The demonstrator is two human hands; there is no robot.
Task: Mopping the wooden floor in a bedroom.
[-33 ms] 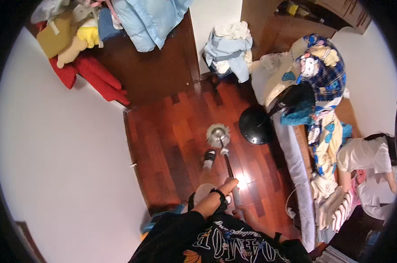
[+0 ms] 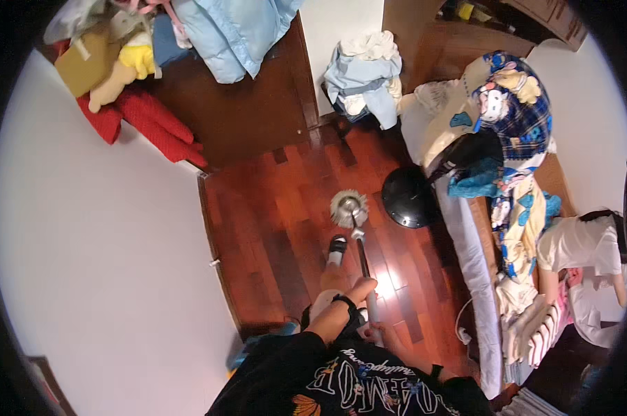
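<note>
The left hand curls round the mop; the right hand grips it nearer the body. The mop head is on the floor, left of the black base near the floor's right edge.

Mop head on plank floor
Pedestal base at its three o'clock, mattress beyond; clothes pile at twelve.

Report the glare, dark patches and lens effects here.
Head view: white glare burns on the wooden floor, just right of the mop handle near the left hand; head view: below the striped clothes, the lower right is too dark for much detail; head view: the fisheye's black rim rounds off the corners.
</note>
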